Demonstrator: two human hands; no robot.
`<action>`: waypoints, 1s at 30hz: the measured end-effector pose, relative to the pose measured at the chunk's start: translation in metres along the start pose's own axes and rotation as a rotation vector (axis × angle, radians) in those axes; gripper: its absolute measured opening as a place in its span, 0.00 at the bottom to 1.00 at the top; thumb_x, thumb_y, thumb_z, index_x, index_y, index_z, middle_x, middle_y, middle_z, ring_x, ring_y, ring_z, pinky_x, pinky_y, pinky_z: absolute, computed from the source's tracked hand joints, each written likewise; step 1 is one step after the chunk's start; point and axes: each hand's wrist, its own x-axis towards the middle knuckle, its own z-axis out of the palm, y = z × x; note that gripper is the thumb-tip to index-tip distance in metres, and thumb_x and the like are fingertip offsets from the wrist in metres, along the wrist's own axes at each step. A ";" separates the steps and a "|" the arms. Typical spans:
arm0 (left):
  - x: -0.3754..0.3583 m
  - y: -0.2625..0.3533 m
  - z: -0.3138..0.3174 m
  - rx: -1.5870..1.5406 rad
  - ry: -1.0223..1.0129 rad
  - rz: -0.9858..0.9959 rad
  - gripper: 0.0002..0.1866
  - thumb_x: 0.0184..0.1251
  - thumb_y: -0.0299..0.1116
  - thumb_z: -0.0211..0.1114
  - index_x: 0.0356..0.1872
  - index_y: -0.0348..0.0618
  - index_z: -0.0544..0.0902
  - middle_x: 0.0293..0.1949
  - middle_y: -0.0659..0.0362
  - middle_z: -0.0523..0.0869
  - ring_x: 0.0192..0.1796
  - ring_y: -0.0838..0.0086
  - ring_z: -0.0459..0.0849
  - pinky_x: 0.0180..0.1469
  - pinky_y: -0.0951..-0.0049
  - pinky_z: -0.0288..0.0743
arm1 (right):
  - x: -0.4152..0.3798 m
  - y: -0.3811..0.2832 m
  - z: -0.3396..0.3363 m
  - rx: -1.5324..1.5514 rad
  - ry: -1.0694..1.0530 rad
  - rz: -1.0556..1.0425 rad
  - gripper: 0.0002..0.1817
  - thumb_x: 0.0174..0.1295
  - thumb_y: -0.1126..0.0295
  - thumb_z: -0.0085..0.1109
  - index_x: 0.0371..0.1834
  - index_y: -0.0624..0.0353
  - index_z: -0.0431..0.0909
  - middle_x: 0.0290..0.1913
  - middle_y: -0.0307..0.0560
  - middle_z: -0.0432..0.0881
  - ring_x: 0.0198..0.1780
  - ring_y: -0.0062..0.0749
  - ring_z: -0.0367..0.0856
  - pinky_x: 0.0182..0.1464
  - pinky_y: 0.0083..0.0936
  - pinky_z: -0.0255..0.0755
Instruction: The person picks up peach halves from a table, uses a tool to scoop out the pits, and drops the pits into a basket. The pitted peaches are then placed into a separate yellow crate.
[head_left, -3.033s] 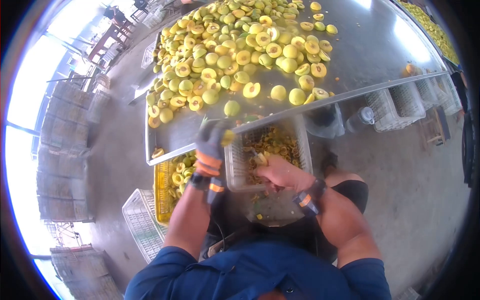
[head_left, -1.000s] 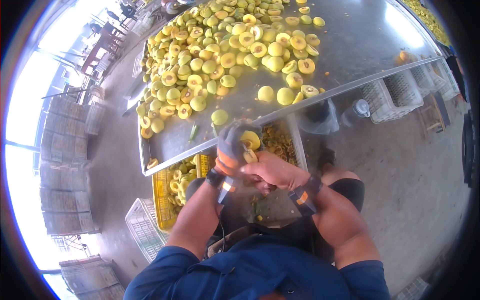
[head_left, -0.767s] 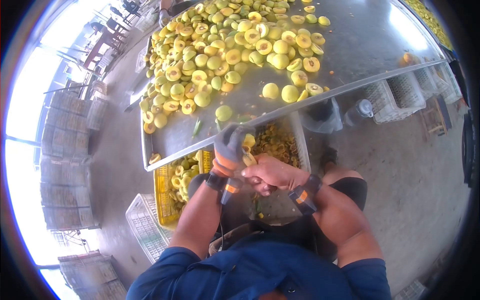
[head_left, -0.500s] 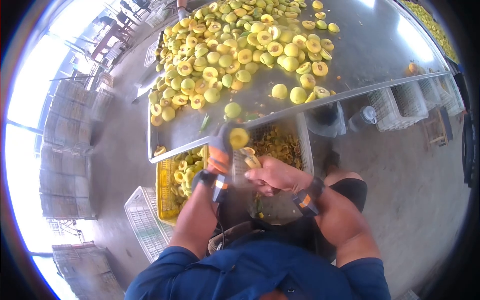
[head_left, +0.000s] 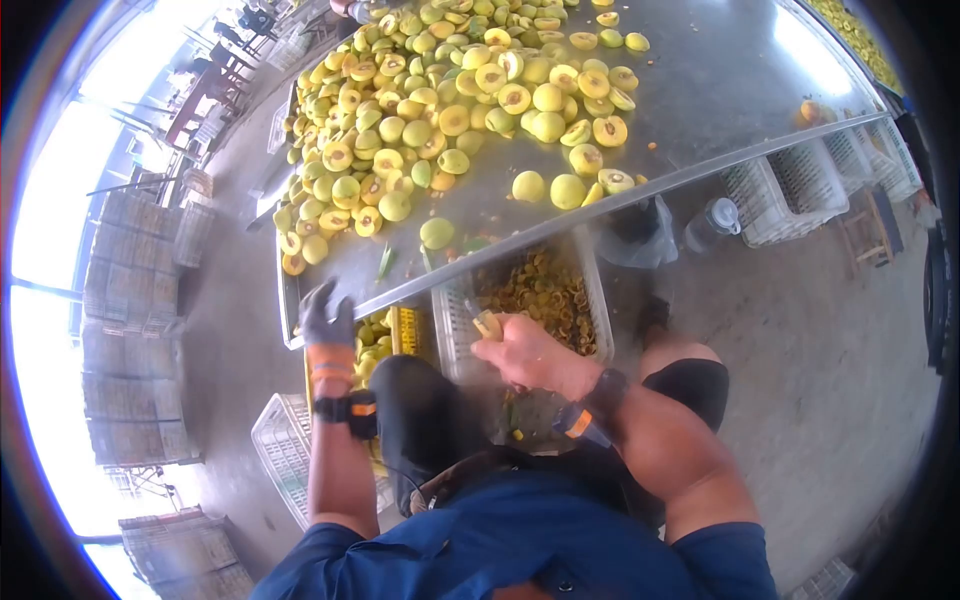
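Note:
My left hand [head_left: 328,318], in a dark glove with an orange cuff, is open at the table's near left corner, fingers apart. Beneath it, a yellow crate [head_left: 405,330] holds pale green fruit halves [head_left: 372,335]. My right hand [head_left: 535,352] is bare and closed around the light wooden handle of a small hand tool [head_left: 487,325], its thin working end pointing up and blurred. That hand is over the near side of a white crate [head_left: 597,300] filled with brownish fruit scraps [head_left: 545,290]. A single green fruit piece [head_left: 436,233] lies near the table edge.
A large heap of halved yellow-green stone fruit [head_left: 420,110] covers the left of the metal table [head_left: 700,100]. Below its edge at right are white crates [head_left: 785,195] and a plastic jug [head_left: 713,222]. Stacked crates [head_left: 130,330] stand at left. Another person's hand [head_left: 352,8] shows beyond the heap.
My left hand has moved left and away from my right hand, and the fruit half that was in it is gone from its fingers. My right hand keeps the tool.

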 end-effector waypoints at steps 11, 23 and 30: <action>0.090 0.195 0.226 -0.011 -0.565 0.592 0.27 0.59 0.34 0.78 0.62 0.45 0.88 0.63 0.46 0.86 0.63 0.48 0.86 0.69 0.60 0.81 | 0.001 -0.025 -0.030 0.075 0.347 -0.225 0.08 0.74 0.67 0.62 0.45 0.61 0.78 0.30 0.38 0.79 0.27 0.23 0.76 0.30 0.27 0.69; 0.045 0.151 0.107 -1.037 -0.804 -0.085 0.29 0.77 0.39 0.59 0.70 0.27 0.78 0.59 0.47 0.88 0.58 0.64 0.88 0.61 0.64 0.83 | 0.004 -0.031 -0.035 -0.082 0.355 -0.228 0.14 0.70 0.66 0.60 0.46 0.68 0.83 0.35 0.52 0.87 0.38 0.39 0.84 0.46 0.38 0.76; 0.019 0.156 0.100 -1.099 -0.800 -0.124 0.19 0.83 0.29 0.57 0.67 0.32 0.83 0.59 0.51 0.89 0.58 0.72 0.88 0.61 0.70 0.83 | 0.000 -0.030 -0.035 0.013 0.200 -0.071 0.13 0.70 0.67 0.59 0.44 0.69 0.80 0.29 0.48 0.81 0.36 0.36 0.84 0.41 0.39 0.76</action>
